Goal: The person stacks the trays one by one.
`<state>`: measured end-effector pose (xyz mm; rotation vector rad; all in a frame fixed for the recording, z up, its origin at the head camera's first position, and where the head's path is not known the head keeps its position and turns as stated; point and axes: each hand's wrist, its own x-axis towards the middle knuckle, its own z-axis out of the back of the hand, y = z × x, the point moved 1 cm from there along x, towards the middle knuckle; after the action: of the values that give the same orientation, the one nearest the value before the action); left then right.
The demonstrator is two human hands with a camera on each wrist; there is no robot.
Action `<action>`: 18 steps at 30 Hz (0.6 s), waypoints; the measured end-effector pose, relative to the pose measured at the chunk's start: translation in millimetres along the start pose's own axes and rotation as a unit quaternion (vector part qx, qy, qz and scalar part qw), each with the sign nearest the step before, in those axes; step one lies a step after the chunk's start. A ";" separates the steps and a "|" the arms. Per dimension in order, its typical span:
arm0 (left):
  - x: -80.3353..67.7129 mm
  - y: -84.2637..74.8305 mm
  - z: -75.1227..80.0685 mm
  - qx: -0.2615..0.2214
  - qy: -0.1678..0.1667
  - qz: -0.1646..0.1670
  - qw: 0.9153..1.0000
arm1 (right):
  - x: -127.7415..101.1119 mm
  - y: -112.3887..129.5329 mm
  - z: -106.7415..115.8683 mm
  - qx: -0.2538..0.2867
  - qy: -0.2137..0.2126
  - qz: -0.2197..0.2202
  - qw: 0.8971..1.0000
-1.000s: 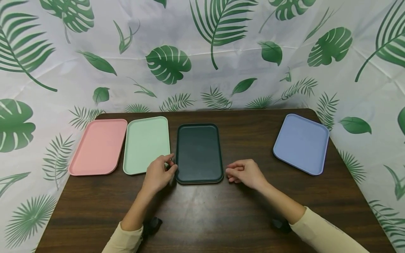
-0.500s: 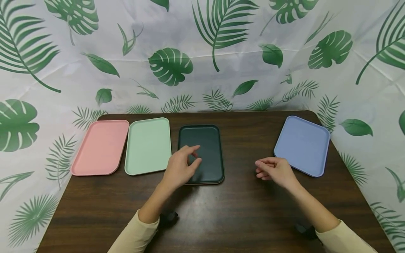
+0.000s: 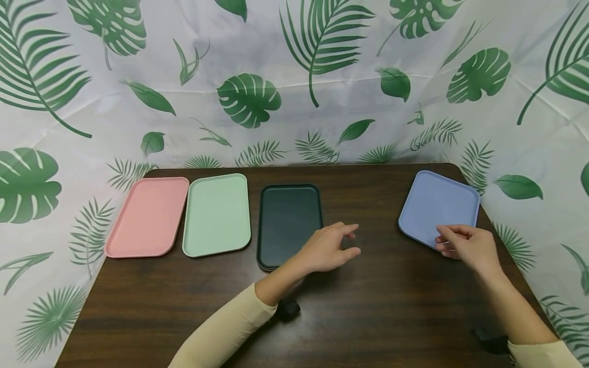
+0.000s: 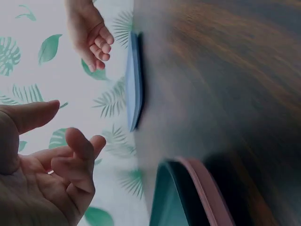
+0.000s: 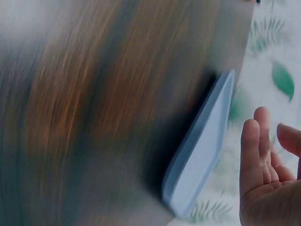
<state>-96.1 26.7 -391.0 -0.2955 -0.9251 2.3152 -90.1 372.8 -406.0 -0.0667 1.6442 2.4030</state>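
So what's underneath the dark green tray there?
Under the dark green tray a pinkish-brown rim peeks out, so another tray seems stacked below it on the table. How many lie beneath stays covered.

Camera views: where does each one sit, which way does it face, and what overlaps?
Head: worn on the head, looking forward and down at the table with the pink tray, mint tray, dark green tray and blue tray; both forearms, left hand and right hand show.
Left wrist: at the left wrist, looking sideways across the tabletop; the left palm fills the lower left corner, the right hand is seen farther off.
Right wrist: at the right wrist, blurred; the right hand's fingers show.
Shared: both wrist views catch the blue tray edge-on.
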 end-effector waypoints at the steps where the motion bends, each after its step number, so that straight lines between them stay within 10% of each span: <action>1: 5.3 -2.1 -2.3 0.005 0.008 0.004 1.000 | 1.4 -1.9 6.1 -0.005 -0.008 -0.003 1.000; 18: 80.3 -6.7 -51.4 0.041 0.070 0.086 0.993 | 23.1 -36.7 48.5 -0.108 -0.088 -0.064 0.988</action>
<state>-134.6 108.4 -422.2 -0.5137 -0.7580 2.4453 -100.3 434.0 -425.4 0.0046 1.2603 2.4039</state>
